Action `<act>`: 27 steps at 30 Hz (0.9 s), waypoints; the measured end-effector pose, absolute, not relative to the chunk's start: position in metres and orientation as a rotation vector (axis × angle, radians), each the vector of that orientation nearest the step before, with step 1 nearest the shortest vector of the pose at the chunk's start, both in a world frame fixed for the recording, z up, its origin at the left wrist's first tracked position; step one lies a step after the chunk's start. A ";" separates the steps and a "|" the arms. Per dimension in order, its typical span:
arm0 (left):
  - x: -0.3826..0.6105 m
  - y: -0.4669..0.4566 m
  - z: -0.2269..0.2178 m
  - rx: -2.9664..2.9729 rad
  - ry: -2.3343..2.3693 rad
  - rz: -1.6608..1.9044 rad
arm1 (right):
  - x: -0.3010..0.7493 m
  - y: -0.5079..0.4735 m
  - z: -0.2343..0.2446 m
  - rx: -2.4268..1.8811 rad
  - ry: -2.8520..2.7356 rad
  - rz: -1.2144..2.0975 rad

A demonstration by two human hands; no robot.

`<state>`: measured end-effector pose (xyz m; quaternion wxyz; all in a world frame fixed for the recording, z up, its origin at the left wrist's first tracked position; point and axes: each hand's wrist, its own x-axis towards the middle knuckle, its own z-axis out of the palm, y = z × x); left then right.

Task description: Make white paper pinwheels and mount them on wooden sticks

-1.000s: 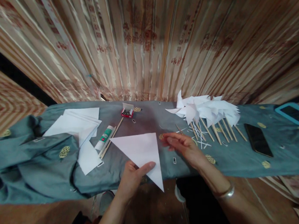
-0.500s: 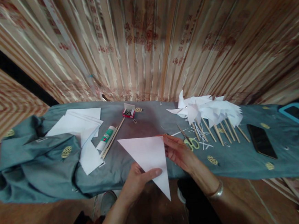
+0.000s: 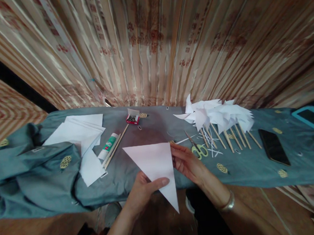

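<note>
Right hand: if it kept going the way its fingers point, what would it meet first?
The white paper triangle: the right hand points left and away, fingertips at its right edge. Beyond it, possibly the glue stick; depth is unclear.

Lighting moderate, warm and diffuse; source not in view. Satin curtain (image 3: 151, 42) carries soft sheen streaks. White paper triangle (image 3: 155, 161) bright, not blown out. Floor (image 3: 32, 232) beneath the desk (image 3: 253, 168) dim. Strong wide-angle bending towards the edges; corners smeared, centre acceptably sharp.
</note>
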<state>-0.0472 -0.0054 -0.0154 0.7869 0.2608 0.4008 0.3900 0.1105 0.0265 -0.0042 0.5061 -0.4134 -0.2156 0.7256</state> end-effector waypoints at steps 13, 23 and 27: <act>-0.065 0.007 -0.051 2.126 1.425 1.262 | 0.134 0.030 -0.032 -1.389 -1.128 1.034; -0.057 -0.004 -0.061 2.737 1.439 1.022 | 0.133 0.016 -0.028 -1.523 -1.638 0.765; -0.069 0.006 -0.066 2.712 1.487 1.077 | 0.146 0.015 -0.038 -1.548 -2.021 0.303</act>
